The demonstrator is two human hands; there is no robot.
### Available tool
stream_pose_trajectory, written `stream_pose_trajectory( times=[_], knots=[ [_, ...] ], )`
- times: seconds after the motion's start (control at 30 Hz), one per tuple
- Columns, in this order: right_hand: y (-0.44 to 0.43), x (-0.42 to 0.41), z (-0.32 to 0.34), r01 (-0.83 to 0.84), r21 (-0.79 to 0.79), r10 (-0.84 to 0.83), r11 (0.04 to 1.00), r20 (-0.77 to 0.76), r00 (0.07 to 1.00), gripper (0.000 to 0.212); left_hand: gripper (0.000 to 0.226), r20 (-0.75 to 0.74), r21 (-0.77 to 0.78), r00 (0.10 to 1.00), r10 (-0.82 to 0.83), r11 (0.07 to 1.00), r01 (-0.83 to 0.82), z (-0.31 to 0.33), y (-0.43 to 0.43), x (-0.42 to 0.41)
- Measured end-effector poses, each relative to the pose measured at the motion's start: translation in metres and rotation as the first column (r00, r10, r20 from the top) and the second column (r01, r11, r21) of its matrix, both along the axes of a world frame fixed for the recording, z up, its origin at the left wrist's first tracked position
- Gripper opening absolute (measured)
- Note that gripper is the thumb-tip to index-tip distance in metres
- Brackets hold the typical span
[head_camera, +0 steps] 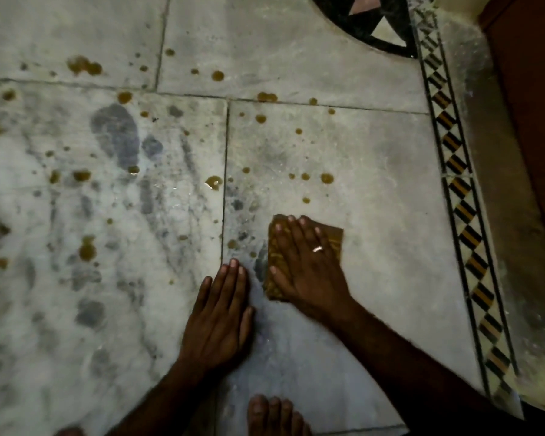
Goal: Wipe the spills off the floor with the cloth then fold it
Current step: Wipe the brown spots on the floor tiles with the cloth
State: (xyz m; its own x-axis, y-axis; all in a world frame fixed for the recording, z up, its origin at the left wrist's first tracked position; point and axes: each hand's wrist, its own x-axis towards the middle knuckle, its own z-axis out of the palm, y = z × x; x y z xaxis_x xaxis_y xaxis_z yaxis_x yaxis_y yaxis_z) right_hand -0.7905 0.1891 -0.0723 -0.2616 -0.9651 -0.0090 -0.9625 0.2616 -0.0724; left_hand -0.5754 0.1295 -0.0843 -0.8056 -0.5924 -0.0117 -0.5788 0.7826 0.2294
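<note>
A brown folded cloth (333, 236) lies flat on the grey marble floor (375, 184). My right hand (306, 262) presses down on it with straight fingers; a ring shows on one finger. My left hand (221, 316) rests flat on the bare floor just to the left of the cloth, fingers straight, holding nothing. Several brown spill drops dot the tiles beyond and to the left, such as a drop (214, 182) by the tile joint, a larger spill (84, 65) at the far left and a drop (327, 178) ahead of the cloth.
A patterned black, orange and white border strip (453, 165) runs down the right side, with a dark brown wall or door (529, 121) beyond it. A round black inlay (359, 23) sits at the top. My bare toes (274, 413) show at the bottom edge.
</note>
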Motion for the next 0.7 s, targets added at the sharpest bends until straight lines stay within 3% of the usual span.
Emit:
stream_pose_trajectory(
  times=[0.17,0.33,0.4,0.53,0.7],
  knots=[
    [0.051,0.024,0.003,-0.251,0.032,0.251,0.967,0.022,0.968,0.068,0.064,0.035,0.004,0.995,0.096,0.995,-0.096,0.002,-0.011,0.02],
    [0.013,-0.004,0.001,-0.018,0.02,0.018,1.0,0.011,1.0,0.071,0.066,0.087,0.031,0.979,0.186,0.981,-0.189,0.003,-0.026,0.045],
    [-0.026,0.003,0.003,-0.029,0.034,0.027,0.999,0.043,0.999,0.074,0.067,0.109,0.035,0.971,0.214,0.975,-0.219,0.001,-0.032,0.055],
    [-0.06,0.062,0.001,-0.186,-0.004,0.186,0.983,0.058,0.981,0.07,0.066,0.104,0.028,0.967,0.233,0.971,-0.237,0.002,-0.04,0.058],
    [0.0,0.071,0.003,-0.442,-0.011,0.442,0.897,0.038,0.896,0.068,0.066,0.142,0.032,0.95,0.279,0.958,-0.286,0.0,-0.06,0.069]
  ],
)
